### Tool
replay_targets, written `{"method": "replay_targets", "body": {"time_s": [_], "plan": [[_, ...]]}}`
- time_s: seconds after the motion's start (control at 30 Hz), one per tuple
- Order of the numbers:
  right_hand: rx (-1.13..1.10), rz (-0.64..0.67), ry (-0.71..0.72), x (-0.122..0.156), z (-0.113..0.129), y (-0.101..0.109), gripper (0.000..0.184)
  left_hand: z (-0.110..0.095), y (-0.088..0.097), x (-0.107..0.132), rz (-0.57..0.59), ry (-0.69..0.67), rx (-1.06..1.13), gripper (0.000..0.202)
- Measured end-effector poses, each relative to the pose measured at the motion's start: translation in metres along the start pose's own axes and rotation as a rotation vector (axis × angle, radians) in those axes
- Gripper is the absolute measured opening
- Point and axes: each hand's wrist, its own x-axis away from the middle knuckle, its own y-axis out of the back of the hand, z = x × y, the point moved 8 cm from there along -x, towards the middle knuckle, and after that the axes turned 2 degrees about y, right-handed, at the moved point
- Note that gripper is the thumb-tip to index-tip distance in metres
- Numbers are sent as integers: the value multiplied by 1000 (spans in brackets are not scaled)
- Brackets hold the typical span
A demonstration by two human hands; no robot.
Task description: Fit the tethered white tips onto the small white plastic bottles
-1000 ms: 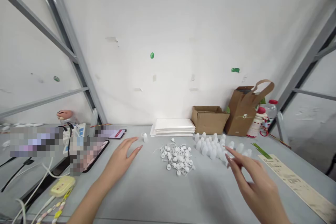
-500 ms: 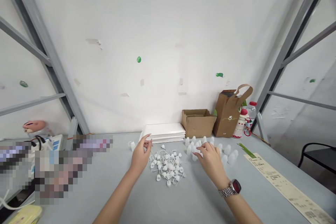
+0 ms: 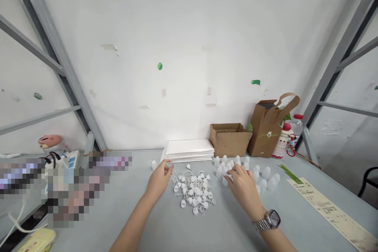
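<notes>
My left hand (image 3: 160, 178) is raised just left of a pile of small white caps with loop straps (image 3: 193, 191). Its index finger and thumb are apart, with nothing visible between them. Among several small frosted, dome-shaped cups (image 3: 219, 172), my right hand (image 3: 242, 183) bends its thumb and fingers around a frosted cup (image 3: 225, 181), partly hidden by the fingers. A metal-band watch (image 3: 267, 221) is on the right wrist. One frosted cup with a strap (image 3: 152, 164) stands apart, behind the left hand.
Against the wall lie stacked white flat boards (image 3: 189, 149), beside an open cardboard box (image 3: 232, 141) and a brown paper bag (image 3: 265, 138). Bottles (image 3: 284, 141) stand further right. A printed paper strip (image 3: 327, 208) lies on the right. A power strip (image 3: 72, 163) is at left.
The whole view has shifted, so everything appears slightly further right. Both hands stay near the same objects; the right fingers have moved slightly at the frosted cups.
</notes>
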Motion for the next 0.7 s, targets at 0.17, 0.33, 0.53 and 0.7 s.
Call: {"method": "replay_targets", "body": {"time_s": [0.17,0.33,0.53,0.7], "plan": [[-256,-15,20,2,12,10,26,13,-1,1,69,85,-115,27],[-467,111,-27,7,19,1,24,12,-13,5,109,93,-213,26],[-633,232,-88,15,19,-18,20,3,-23,8,134,29,-229,19],[-629,319,-204,21,17,-28,22,5,-25,9,117,30,-240,20]]}}
